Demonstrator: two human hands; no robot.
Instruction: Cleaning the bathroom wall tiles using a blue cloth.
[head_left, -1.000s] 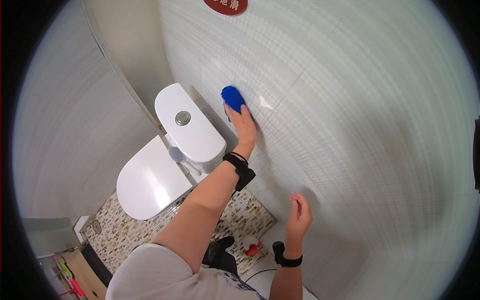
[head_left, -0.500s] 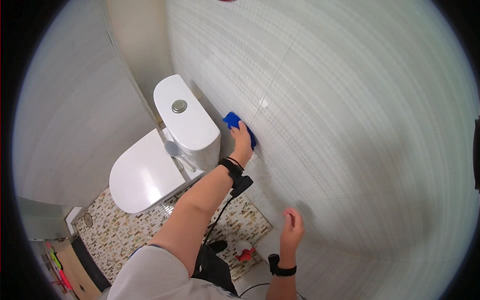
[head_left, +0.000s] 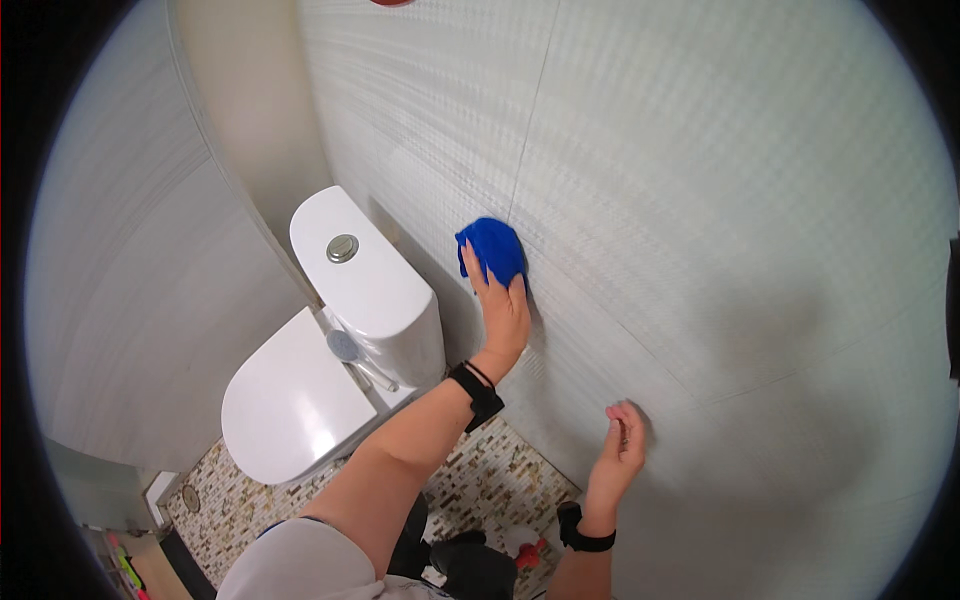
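My left hand (head_left: 503,315) presses a bunched blue cloth (head_left: 492,246) flat against the pale textured wall (head_left: 650,230), with its fingers spread over the cloth's lower part. Just left of that hand stands a white toilet cistern (head_left: 365,265) with a round metal flush button (head_left: 342,248). Lower to the right, my right hand (head_left: 618,455) is close to the same wall, its fingers loosely curled and nothing visible in them. Whether its fingertips touch the wall I cannot tell. Both wrists wear black straps.
The toilet lid (head_left: 290,400) is down. A grey round-headed brush (head_left: 343,345) lies between lid and cistern. Mosaic tiles (head_left: 470,480) cover the floor, with a drain (head_left: 191,498) at the left. A red-and-white object (head_left: 527,548) sits beside my feet. A curved grey wall borders the left.
My left hand has turned and lies flatter on the cloth, which now shows more broadly and sits slightly higher on the wall. My right hand has moved right. The view has shifted.
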